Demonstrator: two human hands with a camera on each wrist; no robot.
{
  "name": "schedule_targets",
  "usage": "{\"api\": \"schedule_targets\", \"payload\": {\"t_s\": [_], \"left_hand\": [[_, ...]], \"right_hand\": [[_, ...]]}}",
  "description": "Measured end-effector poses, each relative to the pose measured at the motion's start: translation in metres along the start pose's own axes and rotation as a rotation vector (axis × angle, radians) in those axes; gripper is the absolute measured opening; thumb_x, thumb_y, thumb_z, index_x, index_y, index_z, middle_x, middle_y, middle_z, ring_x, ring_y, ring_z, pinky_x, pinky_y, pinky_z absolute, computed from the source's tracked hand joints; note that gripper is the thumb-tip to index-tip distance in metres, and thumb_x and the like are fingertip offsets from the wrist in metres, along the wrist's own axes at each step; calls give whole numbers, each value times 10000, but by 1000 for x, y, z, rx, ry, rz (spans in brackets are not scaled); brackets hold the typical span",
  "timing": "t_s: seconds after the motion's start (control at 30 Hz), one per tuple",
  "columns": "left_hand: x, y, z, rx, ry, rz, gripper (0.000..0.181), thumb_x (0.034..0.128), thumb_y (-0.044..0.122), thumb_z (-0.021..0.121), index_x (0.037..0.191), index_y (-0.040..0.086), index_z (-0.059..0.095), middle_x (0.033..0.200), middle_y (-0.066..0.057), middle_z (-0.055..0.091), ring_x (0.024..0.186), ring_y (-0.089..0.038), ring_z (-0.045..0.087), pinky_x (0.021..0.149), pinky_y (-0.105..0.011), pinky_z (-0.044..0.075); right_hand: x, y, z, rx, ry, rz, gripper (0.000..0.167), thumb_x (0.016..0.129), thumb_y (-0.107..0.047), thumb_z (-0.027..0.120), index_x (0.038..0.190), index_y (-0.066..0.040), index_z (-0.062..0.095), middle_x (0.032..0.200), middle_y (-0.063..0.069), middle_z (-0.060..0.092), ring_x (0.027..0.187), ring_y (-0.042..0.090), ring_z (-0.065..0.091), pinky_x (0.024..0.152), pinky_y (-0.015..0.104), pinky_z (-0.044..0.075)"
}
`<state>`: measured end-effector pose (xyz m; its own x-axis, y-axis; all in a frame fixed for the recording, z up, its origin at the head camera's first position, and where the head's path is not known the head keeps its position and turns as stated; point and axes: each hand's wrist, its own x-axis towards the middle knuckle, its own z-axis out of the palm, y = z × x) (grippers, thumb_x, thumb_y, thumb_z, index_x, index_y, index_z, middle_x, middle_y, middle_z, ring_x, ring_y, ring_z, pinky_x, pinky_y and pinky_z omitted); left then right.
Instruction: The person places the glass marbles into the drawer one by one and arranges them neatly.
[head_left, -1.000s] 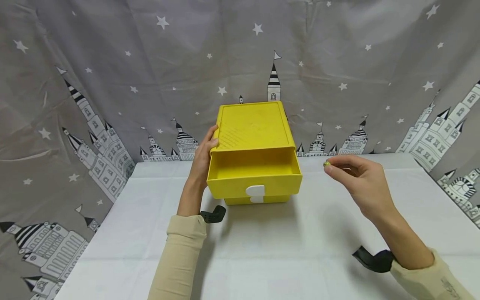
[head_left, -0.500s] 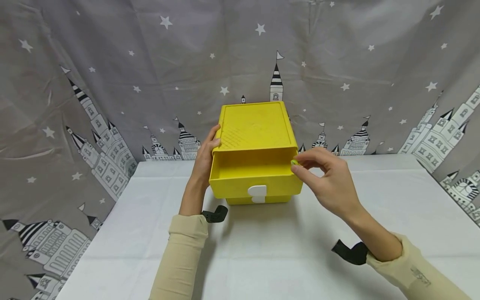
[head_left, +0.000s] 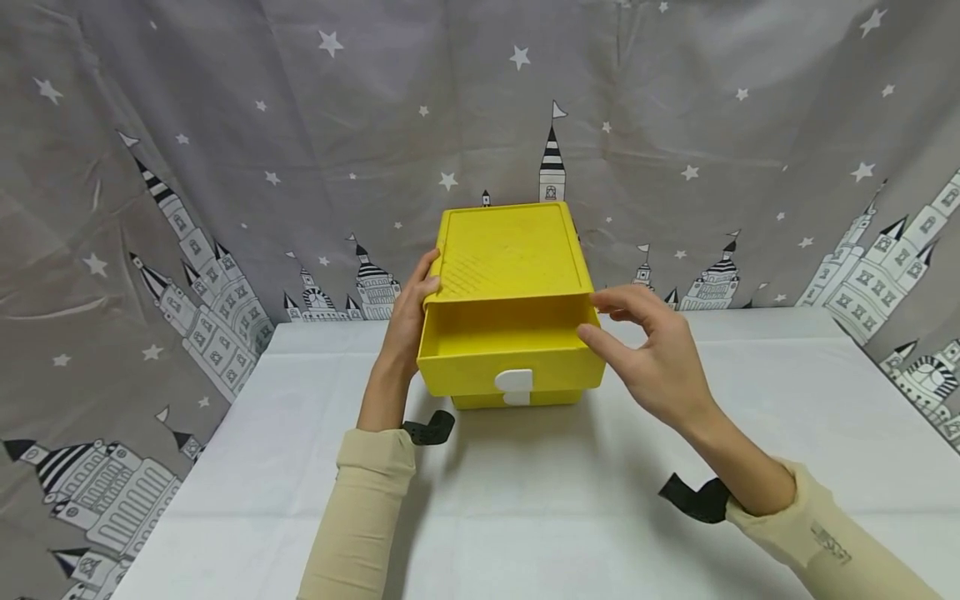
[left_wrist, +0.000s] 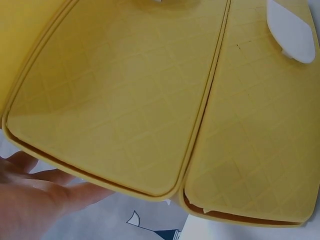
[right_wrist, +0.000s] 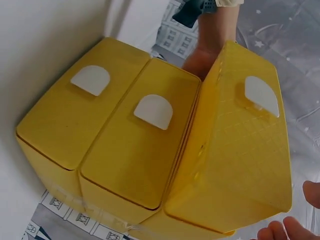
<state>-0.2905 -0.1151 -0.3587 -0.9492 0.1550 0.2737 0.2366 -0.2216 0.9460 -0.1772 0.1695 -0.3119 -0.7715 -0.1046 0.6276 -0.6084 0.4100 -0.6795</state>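
A yellow drawer cabinet (head_left: 510,246) stands on the white table with its top drawer (head_left: 457,375) pulled out. My left hand (head_left: 408,321) rests against the cabinet's left side, fingers extended along it. Over the drawer's right corner is my right hand (head_left: 660,362), its thumb and forefinger apart with nothing visible between them. The inside of the drawer shows bare yellow where I can see it; its bottom near the front is hidden by the drawer front. In the right wrist view the lower drawers (right_wrist: 132,155) are pushed in, each with a white handle.
White cloth covers the table (head_left: 517,508). A grey curtain (head_left: 360,125) printed with castles and stars hangs close behind the cabinet. Black straps (head_left: 697,500) are on both wrists.
My right hand has moved left to the drawer, carrying a small green piece. Its fingers have since parted, and the piece is out of sight. The left hand stays at the cabinet.
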Motion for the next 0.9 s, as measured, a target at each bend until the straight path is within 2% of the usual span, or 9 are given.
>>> {"api": "schedule_targets", "payload": {"t_s": [0.2,0.5,0.7,0.9], "left_hand": [[0,-1,0,-5,-1,5,642,957,304,458,1568,229,274,1587,21,250,1372,-182,343,1127,-403,268],[0,-1,0,-6,9,0,647,956,299,459,1570,225,270,1592,18,243,1372,-177,341,1128,-397,262],[0,-2,-1,5,-3,4,646,961,307,457,1572,229,261,1590,19,247,1368,-178,348,1125,-402,270],[0,0,0,9,0,-2,641,962,308,459,1570,231,270,1589,23,253,1367,-177,350,1123,-399,276]], "right_hand": [[-5,3,-2,-18,-27,29,482,852,-55,753,1296,27,586,1320,142,546,1232,295,472,1033,478,367],[-14,11,-2,-52,-155,130,829,846,-197,788,1527,-68,333,1575,98,295,1395,359,313,1072,619,274],[-17,23,3,-81,-224,129,1008,819,-269,815,1581,-93,178,1631,74,145,1490,279,93,1116,620,159],[-13,31,8,-141,-213,117,1073,815,-276,817,1577,-36,100,1630,144,100,1486,322,91,1135,584,140]]}}
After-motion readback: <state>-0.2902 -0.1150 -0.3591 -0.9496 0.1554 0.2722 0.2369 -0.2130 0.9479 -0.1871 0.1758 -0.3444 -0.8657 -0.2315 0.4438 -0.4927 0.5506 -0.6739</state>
